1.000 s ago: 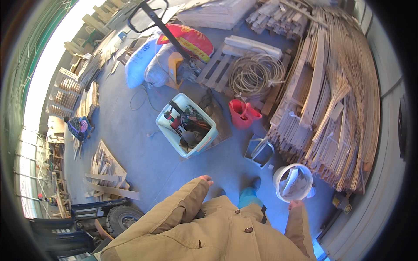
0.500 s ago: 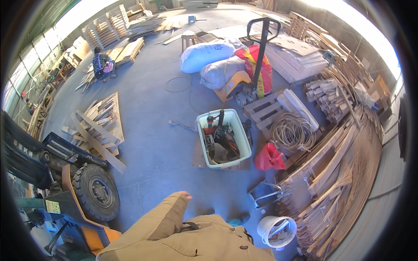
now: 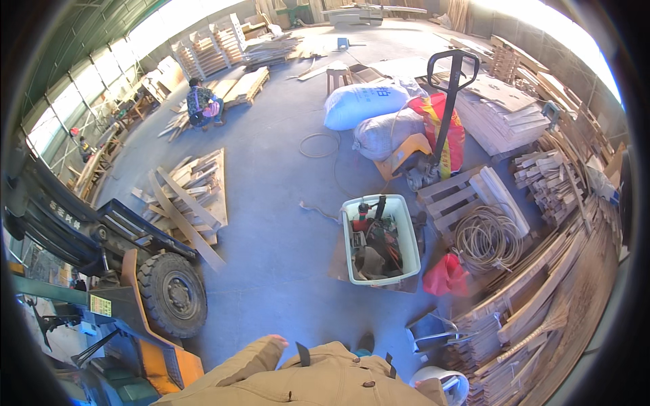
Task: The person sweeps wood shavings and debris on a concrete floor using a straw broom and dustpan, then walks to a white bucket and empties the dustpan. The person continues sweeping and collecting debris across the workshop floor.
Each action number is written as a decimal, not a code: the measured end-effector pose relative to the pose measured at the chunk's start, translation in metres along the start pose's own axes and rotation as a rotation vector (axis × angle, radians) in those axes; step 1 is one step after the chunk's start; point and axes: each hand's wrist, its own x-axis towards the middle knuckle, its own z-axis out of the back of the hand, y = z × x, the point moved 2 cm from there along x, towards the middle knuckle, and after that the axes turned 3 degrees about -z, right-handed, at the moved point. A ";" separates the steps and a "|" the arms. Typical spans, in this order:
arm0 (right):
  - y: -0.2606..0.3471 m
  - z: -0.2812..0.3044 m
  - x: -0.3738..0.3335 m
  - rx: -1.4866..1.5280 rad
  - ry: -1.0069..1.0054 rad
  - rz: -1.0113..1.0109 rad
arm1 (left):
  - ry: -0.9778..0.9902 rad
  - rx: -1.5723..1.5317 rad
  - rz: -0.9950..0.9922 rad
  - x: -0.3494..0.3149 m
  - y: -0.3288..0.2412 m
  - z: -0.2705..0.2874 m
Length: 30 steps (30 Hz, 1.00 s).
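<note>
Head view: only the fingertips of the left hand (image 3: 276, 337) peek past the tan sleeve (image 3: 237, 369) at the lower edge. They hold nothing and touch nothing, and whether they are spread or pressed together cannot be told, because the cuff covers the rest. The right hand is hidden; its sleeve runs out of the picture near the white bucket (image 3: 443, 384) at the bottom right, so its fingers cannot be judged. The bucket itself is partly cut off by the jacket and the rim of the picture. Nearest the left fingertips is bare concrete floor (image 3: 271, 257), with the forklift wheel (image 3: 172, 296) to the left. The pale green tool bin (image 3: 352, 260) stands well ahead on the floor, filled with dark and red tools too small to tell apart, beside a coil of hose (image 3: 486, 238) and a red bag (image 3: 445, 275). A pallet jack (image 3: 443, 115) stands behind, against sacks (image 3: 362, 105).

Against half a second earlier, the whole scene sits further right and a little lower: the forklift takes more of the left side, the bin lies right of centre, and the bucket has slid nearer the lower edge. The left fingertips remain at the sleeve end, free of everything.
</note>
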 end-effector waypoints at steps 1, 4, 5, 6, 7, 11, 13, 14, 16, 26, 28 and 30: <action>0.007 -0.001 0.012 -0.016 0.012 0.005 | -0.054 -0.054 -0.061 -0.015 -0.026 0.000; 0.034 0.000 0.049 -0.065 0.052 0.035 | -0.118 -0.224 -0.109 -0.042 -0.081 0.032; 0.042 0.002 0.061 -0.081 0.064 0.051 | -0.132 -0.287 -0.060 -0.047 -0.089 0.044; 0.051 0.003 0.073 -0.098 0.075 0.070 | -0.167 -0.342 -0.036 -0.050 -0.093 0.052; 0.061 0.004 0.087 -0.114 0.081 0.086 | -0.220 -0.385 -0.034 -0.054 -0.094 0.056; 0.092 0.013 0.132 -0.106 0.119 0.139 | -0.200 -0.355 0.082 -0.055 -0.051 0.049; 0.109 0.020 0.144 -0.296 0.064 0.193 | -0.117 -0.252 0.118 -0.052 -0.014 0.037; 0.117 0.020 0.144 -0.202 0.117 0.198 | -0.075 -0.211 0.133 -0.049 0.004 0.027; 0.139 0.025 0.142 -0.170 0.098 0.110 | -0.002 -0.191 0.269 -0.032 0.035 0.002; 0.308 -0.071 0.068 -0.379 0.067 0.054 | -0.085 -0.244 0.244 0.120 0.086 0.031; 0.348 -0.096 0.057 -0.419 0.068 0.059 | -0.211 -0.661 0.269 0.117 0.086 0.087; 0.382 -0.123 0.051 -0.438 0.068 0.070 | -0.179 -0.633 0.260 0.127 0.089 0.149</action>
